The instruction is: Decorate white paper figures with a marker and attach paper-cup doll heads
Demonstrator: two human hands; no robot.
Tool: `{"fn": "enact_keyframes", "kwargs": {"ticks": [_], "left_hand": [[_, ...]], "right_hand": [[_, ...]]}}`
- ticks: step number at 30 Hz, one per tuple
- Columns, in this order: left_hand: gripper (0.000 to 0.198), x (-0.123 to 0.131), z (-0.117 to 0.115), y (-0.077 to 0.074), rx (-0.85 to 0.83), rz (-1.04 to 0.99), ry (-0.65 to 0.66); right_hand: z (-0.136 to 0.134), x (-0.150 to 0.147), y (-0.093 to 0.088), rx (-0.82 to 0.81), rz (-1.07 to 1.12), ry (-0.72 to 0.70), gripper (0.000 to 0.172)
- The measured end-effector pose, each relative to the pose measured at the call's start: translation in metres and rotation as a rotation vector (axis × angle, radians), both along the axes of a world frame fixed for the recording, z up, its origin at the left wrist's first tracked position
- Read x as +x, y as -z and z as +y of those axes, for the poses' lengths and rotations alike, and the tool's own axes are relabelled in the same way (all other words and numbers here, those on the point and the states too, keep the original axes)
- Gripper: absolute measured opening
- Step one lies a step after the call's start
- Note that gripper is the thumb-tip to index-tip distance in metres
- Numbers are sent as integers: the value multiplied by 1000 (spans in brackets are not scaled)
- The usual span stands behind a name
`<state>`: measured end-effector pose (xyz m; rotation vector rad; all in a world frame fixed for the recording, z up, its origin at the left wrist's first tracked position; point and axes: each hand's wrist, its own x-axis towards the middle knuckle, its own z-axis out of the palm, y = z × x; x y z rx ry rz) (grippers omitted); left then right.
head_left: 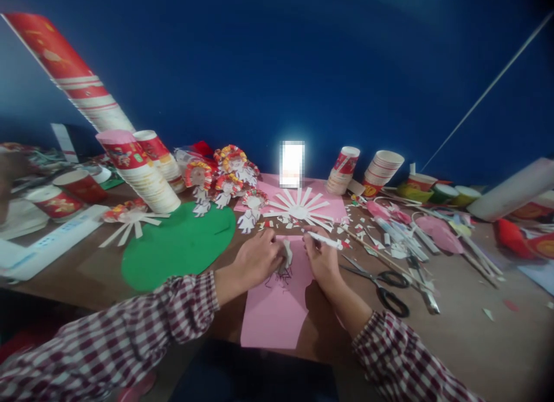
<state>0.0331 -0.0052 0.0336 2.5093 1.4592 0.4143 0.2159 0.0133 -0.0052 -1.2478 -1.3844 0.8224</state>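
Observation:
A pink sheet of paper [272,321] lies between my forearms, with dark pen scribbles on its upper part. Over these marks my left hand [262,256] is closed on a small white paper cutout [285,256], partly hidden by the fingers. A white marker pen [325,239] is gripped in my right hand [321,257], its barrel pointing right and its tip near the sheet's upper right edge. Just beyond both hands, a white paper cup cut into spread strips [298,211] rests on another pink sheet [333,203].
Open black-handled scissors [381,283] and a utility knife [424,286] lie to the right among paper scraps. A green paper oval [177,246] is at left, with several small paper figures [223,188] behind it. Stacks of paper cups [142,177] stand on both sides. A bright screen [292,164] glows at the back.

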Motion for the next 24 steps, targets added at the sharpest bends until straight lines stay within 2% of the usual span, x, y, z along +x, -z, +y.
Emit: {"fn": "enact_keyframes", "kwargs": {"ticks": [7,13,19,24], "left_hand": [[21,0,-3,5,85,193,148],[15,-2,-7,7,131,213,124],[13,-5,-4,10,156,227,112],[14,-5,0,7,159,235,136]], "right_hand": [[-1,-1,-1,20,-72,-7,26],[-3,-1,0,38,-112,23,24],[-16,-11,-4,-10,-87,33,28],[-7,-7,-5,-21,-30,27,29]]}}
